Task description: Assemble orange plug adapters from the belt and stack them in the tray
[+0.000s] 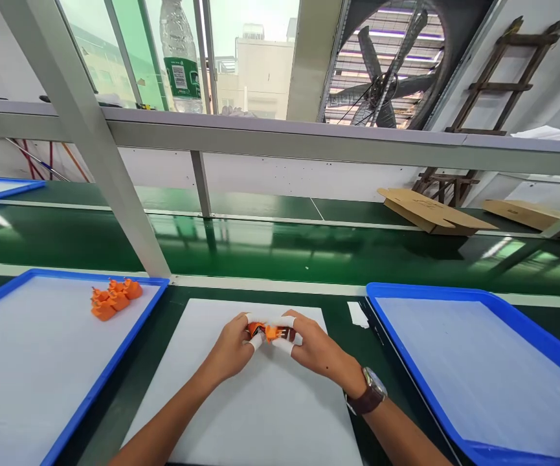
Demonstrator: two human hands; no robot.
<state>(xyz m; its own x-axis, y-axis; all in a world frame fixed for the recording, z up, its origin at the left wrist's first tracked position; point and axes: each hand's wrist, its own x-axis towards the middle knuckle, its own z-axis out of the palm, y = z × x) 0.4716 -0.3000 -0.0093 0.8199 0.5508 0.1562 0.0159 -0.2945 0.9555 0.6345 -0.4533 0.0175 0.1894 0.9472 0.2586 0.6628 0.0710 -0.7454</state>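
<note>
My left hand and my right hand meet above a white sheet. White covers wrap the thumb and forefinger tips on both. Between the left fingertips is a small orange piece with a dark part on it. The right fingertips pinch another small orange piece, with something dark brown beside it. The two pieces are close together; fingers hide whether they are joined. Several similar orange pieces sit clustered in the blue-rimmed tray on the left.
A second blue-rimmed tray lies to the right, near a white paper scrap. Behind runs a shiny green conveyor belt. A slanted metal post rises at left. Cardboard rests beyond the belt; a plastic bottle stands on the ledge.
</note>
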